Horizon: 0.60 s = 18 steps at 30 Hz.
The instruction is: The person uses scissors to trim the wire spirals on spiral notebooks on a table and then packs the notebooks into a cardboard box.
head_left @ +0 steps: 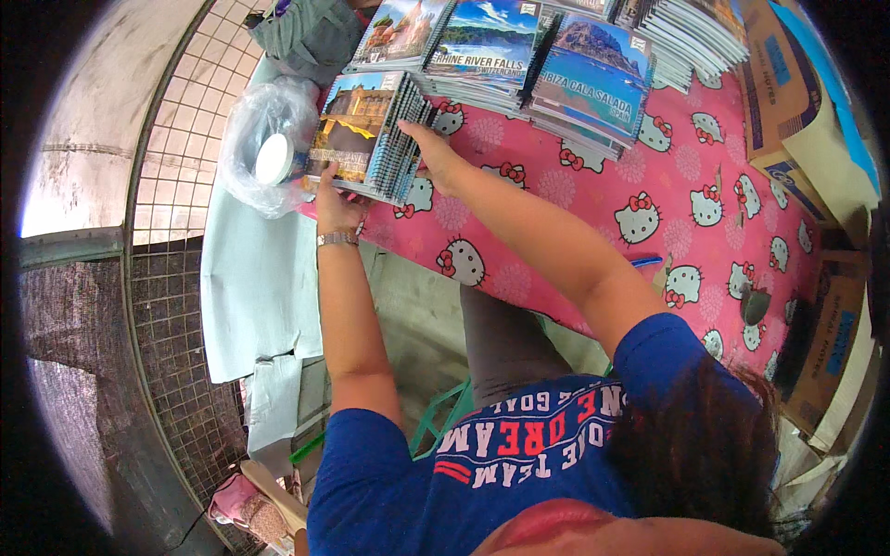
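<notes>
A stack of spiral notebooks [354,125] with photo covers leans at the near left end of the table, its wire bindings facing right. My left hand [339,206], with a wristwatch above it, holds the stack's near edge, thumb on the top cover and fingers partly hidden below. At the binding side my right hand [436,159] presses against the wires, thumb stretched along them; its other fingers are mostly out of sight. Both hands have the stack between them. Just left of it lies a clear plastic bag [269,111] with a round white-topped item [274,159].
Further stacks of spiral notebooks [593,79] line the table's far side. The pink patterned tablecloth [556,222] carries a blue pen [646,261]. Cardboard boxes [788,102] stand at the right. A grey bag [311,37] sits far left, near a wire mesh [185,139].
</notes>
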Tool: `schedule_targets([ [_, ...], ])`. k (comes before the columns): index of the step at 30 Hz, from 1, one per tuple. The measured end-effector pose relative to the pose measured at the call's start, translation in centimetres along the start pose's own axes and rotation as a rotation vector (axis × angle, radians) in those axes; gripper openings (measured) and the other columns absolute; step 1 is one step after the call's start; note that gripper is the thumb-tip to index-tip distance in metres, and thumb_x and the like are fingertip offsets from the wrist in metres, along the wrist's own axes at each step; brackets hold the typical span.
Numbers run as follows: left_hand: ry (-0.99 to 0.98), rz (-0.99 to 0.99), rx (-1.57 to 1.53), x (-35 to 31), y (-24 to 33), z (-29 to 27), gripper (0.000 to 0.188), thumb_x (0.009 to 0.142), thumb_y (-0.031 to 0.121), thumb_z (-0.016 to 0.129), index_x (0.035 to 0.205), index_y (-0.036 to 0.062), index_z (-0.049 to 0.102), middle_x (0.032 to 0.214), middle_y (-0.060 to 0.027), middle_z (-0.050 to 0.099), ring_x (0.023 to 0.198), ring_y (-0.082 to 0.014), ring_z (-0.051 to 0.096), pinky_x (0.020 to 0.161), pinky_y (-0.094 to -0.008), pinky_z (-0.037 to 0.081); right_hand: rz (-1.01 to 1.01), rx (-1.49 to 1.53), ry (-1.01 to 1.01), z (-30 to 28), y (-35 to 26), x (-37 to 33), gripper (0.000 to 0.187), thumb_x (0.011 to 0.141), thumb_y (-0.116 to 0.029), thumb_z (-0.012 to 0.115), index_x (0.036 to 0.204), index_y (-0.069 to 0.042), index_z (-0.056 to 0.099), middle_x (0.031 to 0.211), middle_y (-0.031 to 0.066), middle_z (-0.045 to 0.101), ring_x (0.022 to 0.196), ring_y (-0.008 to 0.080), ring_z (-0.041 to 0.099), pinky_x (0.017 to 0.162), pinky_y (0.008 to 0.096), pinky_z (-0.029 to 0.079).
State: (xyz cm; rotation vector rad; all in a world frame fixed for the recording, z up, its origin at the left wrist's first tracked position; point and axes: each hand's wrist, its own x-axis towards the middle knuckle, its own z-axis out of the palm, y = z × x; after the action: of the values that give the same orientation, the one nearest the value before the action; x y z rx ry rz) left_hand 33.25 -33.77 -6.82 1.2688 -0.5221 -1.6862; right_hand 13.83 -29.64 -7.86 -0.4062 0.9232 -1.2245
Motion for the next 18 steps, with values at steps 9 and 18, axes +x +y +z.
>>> schedule_targets([
  [9, -0.027, -0.007, 0.086, 2.5, 1.2, 0.5, 0.061, 0.08, 0.043, 0.067, 0.122, 0.0036, 0.047, 0.115, -0.0164, 0.048, 0.107, -0.0343, 0.048, 0.091, -0.0596, 0.04, -0.097, -0.083, -0.014, -2.5, 1.3, 1.0, 0.067, 0.087, -0.036, 0.061, 0.142, -0.012, 0.031, 0.131, 0.0096, 0.05, 0.117, 0.0279, 0.05, 0.091, 0.0529, 0.042],
  [18, -0.074, -0.061, 0.136, 4.5, 1.3, -2.4, 0.076, 0.074, 0.053, 0.071, 0.13, 0.0091, 0.045, 0.128, -0.0163, 0.043, 0.118, -0.0361, 0.041, 0.096, -0.0614, 0.034, -0.836, -1.387, -0.131, -9.7, 9.4, -21.3, 0.058, 0.078, -0.02, 0.069, 0.13, -0.01, 0.049, 0.139, 0.0142, 0.044, 0.13, 0.0359, 0.04, 0.109, 0.0473, 0.03],
])
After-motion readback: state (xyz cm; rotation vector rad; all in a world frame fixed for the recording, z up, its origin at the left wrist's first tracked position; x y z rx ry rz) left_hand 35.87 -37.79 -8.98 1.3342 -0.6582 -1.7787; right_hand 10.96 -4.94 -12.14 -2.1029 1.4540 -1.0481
